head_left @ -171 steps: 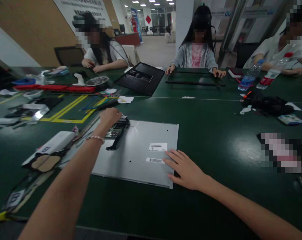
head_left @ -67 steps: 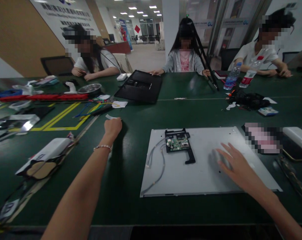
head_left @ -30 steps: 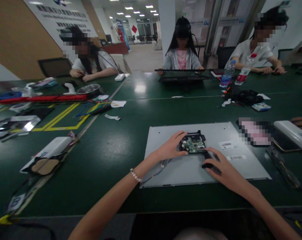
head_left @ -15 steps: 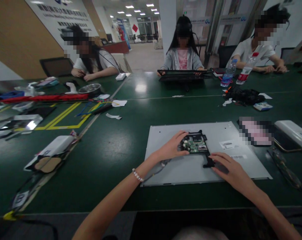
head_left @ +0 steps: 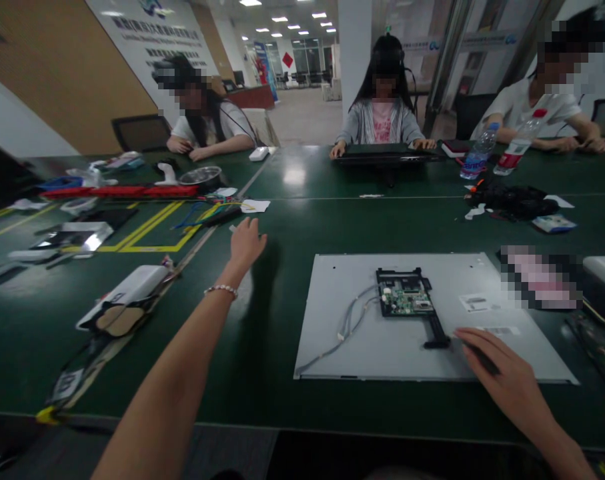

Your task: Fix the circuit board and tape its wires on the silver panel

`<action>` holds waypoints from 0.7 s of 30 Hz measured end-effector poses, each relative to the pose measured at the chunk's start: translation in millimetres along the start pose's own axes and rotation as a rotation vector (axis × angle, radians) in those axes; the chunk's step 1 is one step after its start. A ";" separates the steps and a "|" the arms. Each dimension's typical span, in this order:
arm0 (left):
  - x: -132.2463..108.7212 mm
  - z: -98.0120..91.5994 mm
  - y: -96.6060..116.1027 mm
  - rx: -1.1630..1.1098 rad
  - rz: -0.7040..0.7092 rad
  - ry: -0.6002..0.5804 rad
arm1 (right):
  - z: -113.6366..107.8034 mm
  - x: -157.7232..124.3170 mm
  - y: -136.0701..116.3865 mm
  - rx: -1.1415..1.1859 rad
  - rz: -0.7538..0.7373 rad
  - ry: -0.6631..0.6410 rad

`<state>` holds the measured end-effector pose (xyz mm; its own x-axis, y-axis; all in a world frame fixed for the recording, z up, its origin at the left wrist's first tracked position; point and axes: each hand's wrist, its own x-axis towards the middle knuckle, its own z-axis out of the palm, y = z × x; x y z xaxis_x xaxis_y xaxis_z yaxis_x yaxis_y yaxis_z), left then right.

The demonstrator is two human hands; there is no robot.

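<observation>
A light grey metal panel lies flat on the table. On it rests a black bracket carrying a green circuit board, with grey cables trailing to the panel's lower left. My right hand hovers at the panel's right side, fingers stretched and apart, beside the bracket's foot; it grips nothing visible. Out over the table to the left, my left hand reaches forward with its fingers apart. A pale paper strip shows at its fingertips, partly hidden; contact is unclear.
Loose coloured wires and a white paper lie beyond my left hand. A white device sits nearer. Two bottles, a black bundle and glasses are on the right. Several people sit across the table.
My left hand has left the circuit board and moved left and forward toward the paper strip. My right hand has drawn slightly off the bracket's foot. The view has shifted a little left.
</observation>
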<state>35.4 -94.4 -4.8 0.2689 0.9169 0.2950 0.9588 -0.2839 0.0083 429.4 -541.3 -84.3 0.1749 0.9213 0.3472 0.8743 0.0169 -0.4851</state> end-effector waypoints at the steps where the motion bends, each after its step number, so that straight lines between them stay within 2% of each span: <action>1: 5.9 2.8 -10.6 0.051 -0.034 -0.025 | 0.6 0.5 0.4 -0.004 0.004 0.012; 4: 18.5 13.2 -30.5 0.142 -0.116 -0.131 | 1.5 4.4 0.0 -0.014 0.012 0.023; 7: 27.0 22.5 -37.9 0.167 -0.168 -0.204 | 2.0 8.9 -2.1 -0.017 0.021 0.004; 11: 34.7 26.9 -39.2 0.198 -0.172 -0.200 | 3.3 12.3 -5.5 -0.025 0.021 -0.011; 15: 37.6 23.0 -36.7 0.231 -0.153 -0.182 | 4.1 12.8 -7.9 -0.038 0.011 -0.010; 21: 25.3 10.4 -22.1 0.227 -0.091 -0.155 | 4.9 12.8 -9.2 -0.035 -0.007 -0.013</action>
<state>22.0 -62.0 -7.5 0.1751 0.9726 0.1531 0.9708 -0.1447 -0.1912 421.4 -527.8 -79.3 0.1634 0.9262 0.3398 0.8908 0.0095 -0.4543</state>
